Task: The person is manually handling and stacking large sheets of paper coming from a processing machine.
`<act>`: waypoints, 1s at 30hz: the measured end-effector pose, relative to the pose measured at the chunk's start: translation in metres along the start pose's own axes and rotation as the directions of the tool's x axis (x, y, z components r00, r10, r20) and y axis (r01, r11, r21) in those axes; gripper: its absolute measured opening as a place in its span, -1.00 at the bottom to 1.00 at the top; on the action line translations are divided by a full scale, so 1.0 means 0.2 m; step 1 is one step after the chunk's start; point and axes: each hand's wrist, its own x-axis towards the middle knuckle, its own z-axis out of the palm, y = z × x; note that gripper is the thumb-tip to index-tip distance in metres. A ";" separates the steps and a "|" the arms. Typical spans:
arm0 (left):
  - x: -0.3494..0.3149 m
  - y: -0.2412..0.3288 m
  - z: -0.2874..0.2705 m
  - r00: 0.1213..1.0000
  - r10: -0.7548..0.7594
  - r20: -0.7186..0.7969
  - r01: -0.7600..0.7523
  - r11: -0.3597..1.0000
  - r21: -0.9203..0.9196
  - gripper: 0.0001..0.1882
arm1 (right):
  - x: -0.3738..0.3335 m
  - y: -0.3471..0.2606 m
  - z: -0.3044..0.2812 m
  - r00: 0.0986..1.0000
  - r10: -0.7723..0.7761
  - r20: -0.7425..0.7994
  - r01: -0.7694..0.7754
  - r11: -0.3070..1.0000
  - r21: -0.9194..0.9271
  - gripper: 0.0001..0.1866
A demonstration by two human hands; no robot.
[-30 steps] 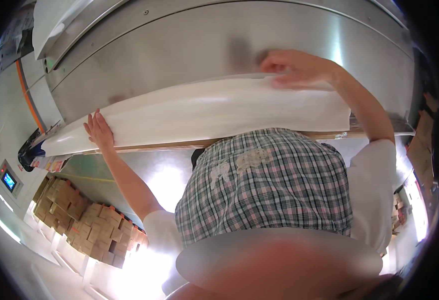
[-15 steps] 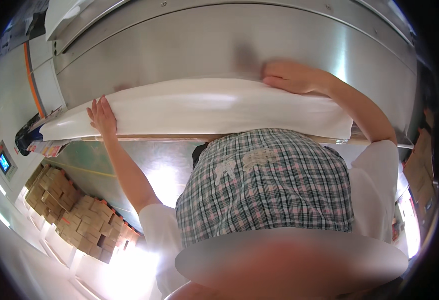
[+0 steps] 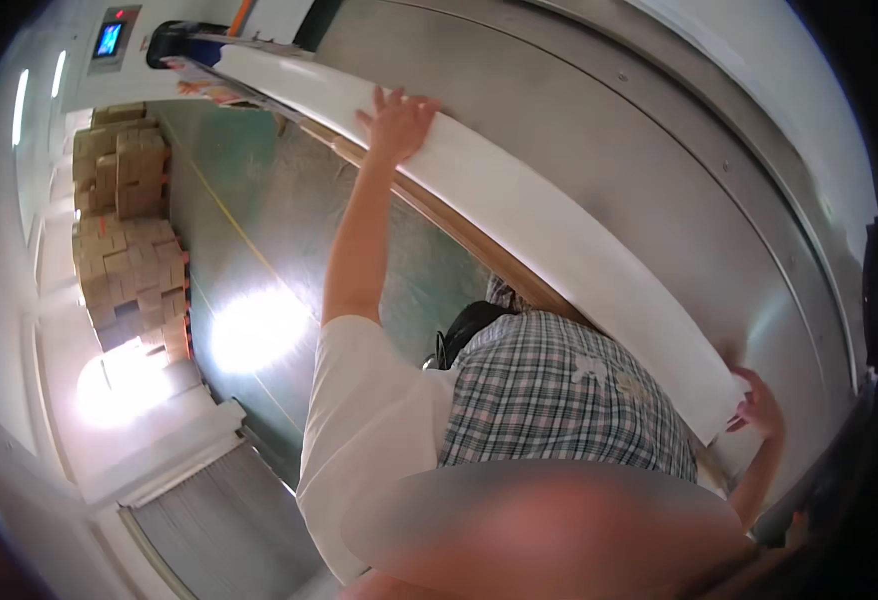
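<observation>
A long, smooth white folded sheet (image 3: 559, 230) lies along a narrow ledge against a metal panel; I cannot tell whether it is cloth or something else. My left hand (image 3: 399, 125) rests flat on its far-left stretch, fingers spread. Close to the sheet's right end, my right hand (image 3: 762, 408) has its fingers apart at the corner, seemingly touching the edge. The plaid apron (image 3: 559, 400) I wear presses near the ledge's front side.
A stainless steel panel (image 3: 599, 110) rises behind the sheet. Brown wooden edging (image 3: 489, 245) runs along the ledge front. Stacked cardboard boxes (image 3: 129, 255) stand at left on the green floor (image 3: 259, 190). A small control screen (image 3: 110, 39) is on the wall, with a grey shutter (image 3: 229, 520) lower left.
The view has swung round, so the sheet now slants down to the right. My right hand has gone from the sheet's back edge to its right end. My left hand stays flat on the sheet.
</observation>
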 end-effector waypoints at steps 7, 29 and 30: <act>0.03 -0.04 0.01 0.999 -0.046 0.000 0.046 0.996 -0.080 -0.51 | 0.23 -0.12 0.07 0.980 -0.199 -0.016 0.197 0.978 -0.071 -0.42; -0.51 0.54 -0.44 0.867 0.460 -0.189 -0.497 0.814 -0.300 -0.41 | 0.48 -1.50 0.96 0.896 -0.400 0.193 0.439 0.866 -0.240 -0.52; -0.49 0.53 -0.44 0.869 0.454 -0.198 -0.494 0.817 -0.297 -0.41 | 0.50 -1.51 0.97 0.893 -0.407 0.194 0.446 0.860 -0.248 -0.52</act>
